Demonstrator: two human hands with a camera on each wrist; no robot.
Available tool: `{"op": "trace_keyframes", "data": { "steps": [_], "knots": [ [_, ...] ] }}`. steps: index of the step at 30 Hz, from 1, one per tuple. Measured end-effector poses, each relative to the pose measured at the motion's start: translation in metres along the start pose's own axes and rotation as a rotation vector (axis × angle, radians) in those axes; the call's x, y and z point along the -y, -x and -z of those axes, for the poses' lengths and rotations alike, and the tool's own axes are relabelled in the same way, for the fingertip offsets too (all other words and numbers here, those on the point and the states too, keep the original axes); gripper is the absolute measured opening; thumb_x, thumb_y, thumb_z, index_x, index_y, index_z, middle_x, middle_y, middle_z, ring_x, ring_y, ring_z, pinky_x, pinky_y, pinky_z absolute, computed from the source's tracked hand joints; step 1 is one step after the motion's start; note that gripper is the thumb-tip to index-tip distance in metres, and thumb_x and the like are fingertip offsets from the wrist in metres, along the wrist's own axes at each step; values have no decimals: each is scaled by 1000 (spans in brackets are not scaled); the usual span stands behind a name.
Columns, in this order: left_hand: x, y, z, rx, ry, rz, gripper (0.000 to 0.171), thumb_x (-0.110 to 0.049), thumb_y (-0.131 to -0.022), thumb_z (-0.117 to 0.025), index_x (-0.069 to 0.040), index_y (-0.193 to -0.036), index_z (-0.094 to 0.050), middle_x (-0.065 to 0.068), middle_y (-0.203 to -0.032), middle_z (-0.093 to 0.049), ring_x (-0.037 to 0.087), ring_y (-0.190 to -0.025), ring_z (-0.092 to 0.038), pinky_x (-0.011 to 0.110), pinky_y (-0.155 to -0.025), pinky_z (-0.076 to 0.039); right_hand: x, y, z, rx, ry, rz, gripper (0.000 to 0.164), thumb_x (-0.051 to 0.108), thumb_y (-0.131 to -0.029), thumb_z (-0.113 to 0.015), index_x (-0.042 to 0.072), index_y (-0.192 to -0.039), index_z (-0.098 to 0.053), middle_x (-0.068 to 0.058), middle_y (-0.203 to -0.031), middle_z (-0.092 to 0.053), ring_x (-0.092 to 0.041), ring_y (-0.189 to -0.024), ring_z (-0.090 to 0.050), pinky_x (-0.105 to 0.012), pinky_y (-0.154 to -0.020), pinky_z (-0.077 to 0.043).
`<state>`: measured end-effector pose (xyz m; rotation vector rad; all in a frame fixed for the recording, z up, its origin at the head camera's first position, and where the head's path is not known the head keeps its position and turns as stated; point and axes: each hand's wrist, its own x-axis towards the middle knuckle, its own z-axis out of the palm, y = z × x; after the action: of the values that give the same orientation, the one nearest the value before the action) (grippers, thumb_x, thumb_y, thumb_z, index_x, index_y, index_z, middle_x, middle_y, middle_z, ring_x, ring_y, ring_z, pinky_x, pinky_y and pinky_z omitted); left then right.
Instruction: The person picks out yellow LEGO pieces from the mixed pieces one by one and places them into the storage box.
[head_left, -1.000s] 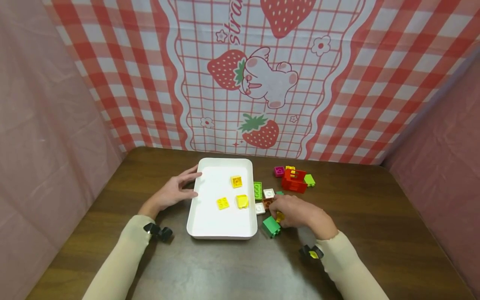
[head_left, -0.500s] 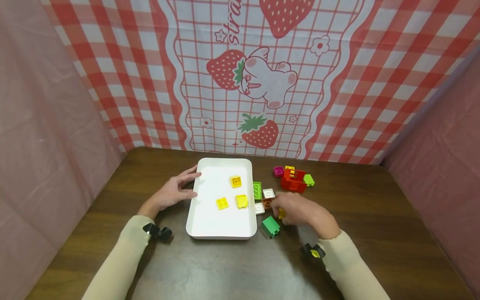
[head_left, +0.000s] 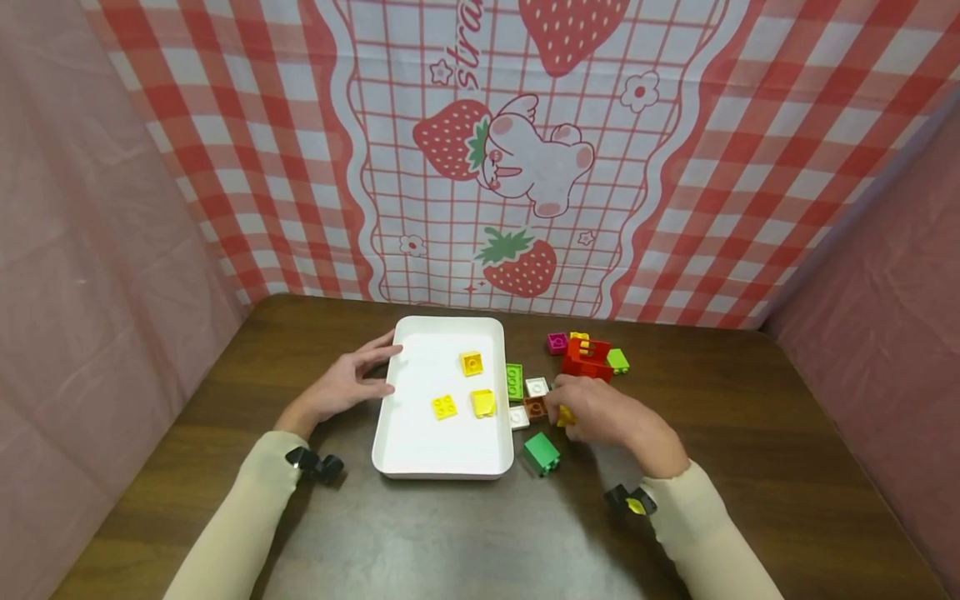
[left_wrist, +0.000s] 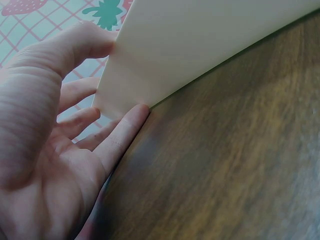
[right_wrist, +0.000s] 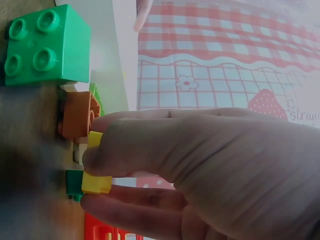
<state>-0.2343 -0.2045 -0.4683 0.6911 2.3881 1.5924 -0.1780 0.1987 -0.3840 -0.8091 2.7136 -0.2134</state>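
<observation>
My right hand (head_left: pixel 607 417) pinches a yellow toy brick (right_wrist: pixel 97 184) between thumb and fingers, low over the table among other bricks. Beside it lie a brown brick (head_left: pixel 536 407) and a small green brick (right_wrist: pixel 75 182). A larger green brick (head_left: pixel 542 454) sits nearer the person. With spread fingers, my left hand (head_left: pixel 341 387) touches the left side of a white tray (head_left: pixel 442 476); in the left wrist view its fingertips rest against the tray wall. Inside the tray are three yellow bricks: one (head_left: pixel 472 363) at the back, one (head_left: pixel 444 407) studs up, and one (head_left: pixel 483 403) near the right wall.
Two white bricks (head_left: pixel 537 387) and a lime brick (head_left: pixel 514 382) lie along the tray's right side. Behind the right hand stands a red open-framed piece (head_left: pixel 588 362), with a magenta brick (head_left: pixel 557 342), another yellow piece (head_left: pixel 580 339) and a lime brick (head_left: pixel 618 361) around it.
My right hand has shifted slightly away from the person and to the right, with the yellow brick between its fingers. The left hand and the tray stay practically where they were.
</observation>
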Motion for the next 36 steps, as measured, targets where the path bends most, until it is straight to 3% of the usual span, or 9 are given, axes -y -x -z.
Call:
{"op": "trace_keyframes", "data": {
  "steps": [10, 29, 36],
  "knots": [
    [-1, 0, 0, -7, 1, 23, 70, -12, -87, -77, -7, -149, -47, 6, -170, -18, 34, -151, -22, 61, -108, -42, -4, 3, 4, -135, 22, 82, 18, 8, -78, -83, 16, -90, -72, -1, -99, -64, -18, -89, -59, -38, -83, -62],
    [1, 0, 0, -3, -7, 5, 70, -11, -87, -77, -6, -150, -46, 9, -170, -16, 38, -151, -21, 62, -108, -42, -6, 4, 11, -353, 96, 142, 26, 12, -72, -89, 15, -94, -74, -4, -107, -66, -21, -100, -60, -39, -87, -62],
    [2, -1, 0, -10, 0, 16, 69, -12, -87, -77, -7, -149, -47, 7, -170, -18, 35, -152, -20, 62, -109, -40, -7, 1, 11, -494, 134, 209, 27, 13, -70, -90, 14, -91, -73, -6, -106, -65, -22, -99, -58, -39, -84, -63]
  ]
}}
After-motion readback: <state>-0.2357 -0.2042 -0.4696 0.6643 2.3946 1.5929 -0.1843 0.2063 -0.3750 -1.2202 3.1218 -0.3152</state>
